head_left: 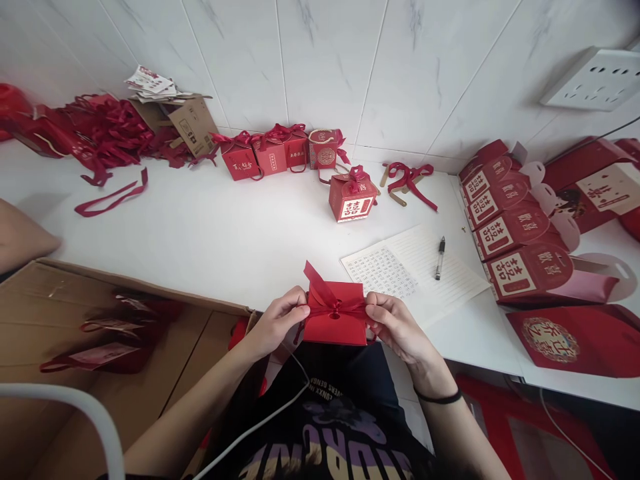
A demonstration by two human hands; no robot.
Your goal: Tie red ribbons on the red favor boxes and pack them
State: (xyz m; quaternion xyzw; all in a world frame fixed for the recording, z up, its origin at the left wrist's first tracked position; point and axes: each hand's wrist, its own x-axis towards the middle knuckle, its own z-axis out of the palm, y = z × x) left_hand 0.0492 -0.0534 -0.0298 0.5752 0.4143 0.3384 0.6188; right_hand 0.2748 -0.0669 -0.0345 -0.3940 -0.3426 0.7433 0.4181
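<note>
A red gift box is in front of my chest at the table's near edge, with a dark red ribbon knotted across its top. My left hand pinches the ribbon at the box's left side, thumb against curled fingers. On the right side my right hand pinches the ribbon in the same way. One ribbon end sticks up above the knot. Beyond the hands, a finished-looking box with a white label and a bow stands on the white table.
Written paper and a pen lie to the right. A row of red boxes fills the right side. More bowed boxes and a ribbon heap are at the back. A cardboard box stands lower left, near another person's arm.
</note>
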